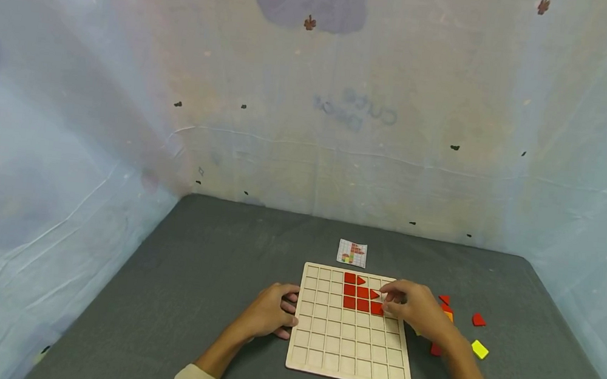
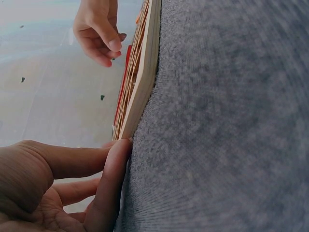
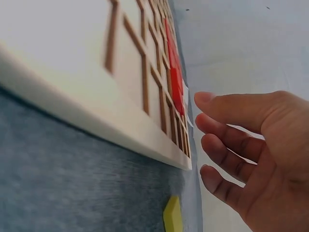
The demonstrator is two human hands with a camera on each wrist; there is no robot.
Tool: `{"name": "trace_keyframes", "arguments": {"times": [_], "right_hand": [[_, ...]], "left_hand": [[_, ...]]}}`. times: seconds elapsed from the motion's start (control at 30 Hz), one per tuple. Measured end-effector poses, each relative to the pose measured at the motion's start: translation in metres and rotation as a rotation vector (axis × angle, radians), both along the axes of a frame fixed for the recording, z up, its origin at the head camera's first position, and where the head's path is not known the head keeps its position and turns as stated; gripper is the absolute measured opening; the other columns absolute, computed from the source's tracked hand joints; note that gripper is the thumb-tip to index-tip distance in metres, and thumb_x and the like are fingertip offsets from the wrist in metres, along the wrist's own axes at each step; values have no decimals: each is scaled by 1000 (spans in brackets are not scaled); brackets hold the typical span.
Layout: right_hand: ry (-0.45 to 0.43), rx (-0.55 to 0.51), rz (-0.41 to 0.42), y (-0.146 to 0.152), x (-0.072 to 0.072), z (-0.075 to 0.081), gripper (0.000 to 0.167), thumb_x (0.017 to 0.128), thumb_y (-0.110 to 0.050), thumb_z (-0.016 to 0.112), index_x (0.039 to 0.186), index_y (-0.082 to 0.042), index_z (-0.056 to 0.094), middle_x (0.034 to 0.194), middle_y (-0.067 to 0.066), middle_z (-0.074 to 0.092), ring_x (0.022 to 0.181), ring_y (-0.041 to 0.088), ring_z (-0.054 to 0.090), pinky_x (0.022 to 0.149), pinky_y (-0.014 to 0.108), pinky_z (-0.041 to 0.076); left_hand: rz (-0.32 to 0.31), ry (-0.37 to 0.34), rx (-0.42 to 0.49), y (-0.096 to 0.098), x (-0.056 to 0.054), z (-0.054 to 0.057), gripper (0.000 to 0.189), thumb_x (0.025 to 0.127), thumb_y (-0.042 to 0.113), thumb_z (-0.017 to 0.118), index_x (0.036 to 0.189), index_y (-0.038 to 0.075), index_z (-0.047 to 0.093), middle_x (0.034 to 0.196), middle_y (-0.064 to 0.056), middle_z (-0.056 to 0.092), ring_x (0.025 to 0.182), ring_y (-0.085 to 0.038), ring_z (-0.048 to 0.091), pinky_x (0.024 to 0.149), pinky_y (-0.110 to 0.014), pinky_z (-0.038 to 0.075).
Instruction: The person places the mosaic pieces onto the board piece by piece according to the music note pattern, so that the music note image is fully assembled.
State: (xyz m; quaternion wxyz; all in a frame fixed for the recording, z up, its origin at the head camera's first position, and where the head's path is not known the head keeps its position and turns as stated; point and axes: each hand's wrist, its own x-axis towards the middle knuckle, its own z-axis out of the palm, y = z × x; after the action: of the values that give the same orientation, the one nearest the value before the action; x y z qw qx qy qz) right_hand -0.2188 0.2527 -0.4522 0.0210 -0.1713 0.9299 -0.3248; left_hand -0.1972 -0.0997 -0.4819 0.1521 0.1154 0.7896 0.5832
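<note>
Head view, inventory. Item: one pale wooden grid board (image 1: 317,341), lying flat on the grey table (image 1: 221,248) between your hands. Item: red squares (image 1: 349,302) and two red triangles (image 1: 374,294), seated in its upper cells. Item: one printed card (image 1: 352,253), just beyond the far edge of the board. Item: loose stock to the right, including a yellow square (image 1: 479,349) and a red piece (image 1: 479,320) lying apart; more pieces sit partly hidden under your right forearm.

Left hand (image 1: 269,309): fingers relaxed, tips against the board's left edge; no piece in it. Right hand (image 1: 414,307): above the board's upper right, fingers bent loosely, a gap between thumb and fingertips, nothing visibly held. Whether the thumb touches the nearest red square, you cannot tell here.

Risks, as judged: a low sweep of your right fingertips could nudge the end square or the triangle beside it out of its cell. A hard push from your left hand could slide the board into the loose stock. Your right forearm, dropped or dragged, could scatter those half-hidden pieces. A triangle, narrower than its cell, may turn if brushed.
</note>
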Motion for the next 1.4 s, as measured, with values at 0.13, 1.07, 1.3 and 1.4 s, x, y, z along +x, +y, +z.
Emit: {"name": "trace_keyframes", "arguments": {"times": [0.13,1.07,1.3,1.4], "right_hand": [[-5,-20,-42,4,0,2,26,95,-12,80,119,-4,76,94,-3,68,86,13,61,68,25,53],[-47,-44,-93,16,1,-4,31,92,-17,84,119,-6,76,97,-2,69,90,15,63,72,26,55],[15,20,-151,35,3,-6,34,93,-21,84,123,-6,75,108,3,73,97,19,65,78,34,57],[17,17,-174,45,3,-7,35,94,-21,82,125,-8,74,114,6,73,101,23,65,78,37,57]], "left_hand": [[-1,1,2,0,0,0,69,85,-11,78,150,-6,52,127,-17,55,103,-25,64,60,-37,67],[-11,12,1,-1,2,3,68,86,-10,77,149,-6,52,127,-18,55,105,-26,64,60,-37,67],[-13,12,3,-1,2,2,68,86,-10,77,149,-7,52,127,-18,55,104,-26,64,60,-37,67],[-14,14,0,-1,2,2,68,86,-10,77,149,-6,52,127,-18,55,104,-26,64,60,-37,67]]}}
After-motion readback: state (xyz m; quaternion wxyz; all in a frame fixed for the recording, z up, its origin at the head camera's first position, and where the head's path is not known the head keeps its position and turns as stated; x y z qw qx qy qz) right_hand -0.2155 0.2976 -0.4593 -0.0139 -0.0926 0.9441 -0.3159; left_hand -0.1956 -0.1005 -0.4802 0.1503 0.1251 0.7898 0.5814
